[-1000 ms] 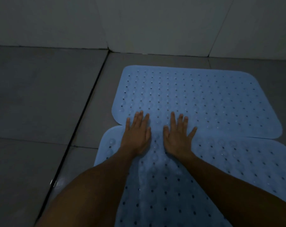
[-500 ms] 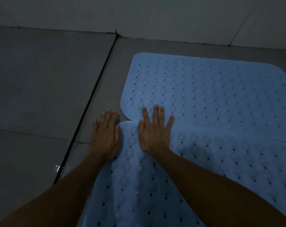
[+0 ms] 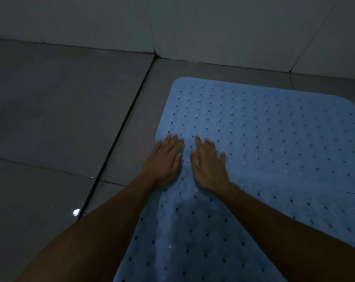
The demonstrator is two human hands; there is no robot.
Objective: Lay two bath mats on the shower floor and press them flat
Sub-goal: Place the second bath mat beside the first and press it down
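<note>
While both palms press flat with straight fingers, left hand and right hand straddle the seam where near mat meets far mat on the tiled floor.

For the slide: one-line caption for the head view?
Both hands, left and right, press flat where two blue bath mats meet.

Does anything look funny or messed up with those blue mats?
A little. The near mat laps over the far mat at the seam instead of lying edge to edge, just where the left hand and right hand press flat. A small shiny spot, maybe water, sits on the floor tile.
</note>
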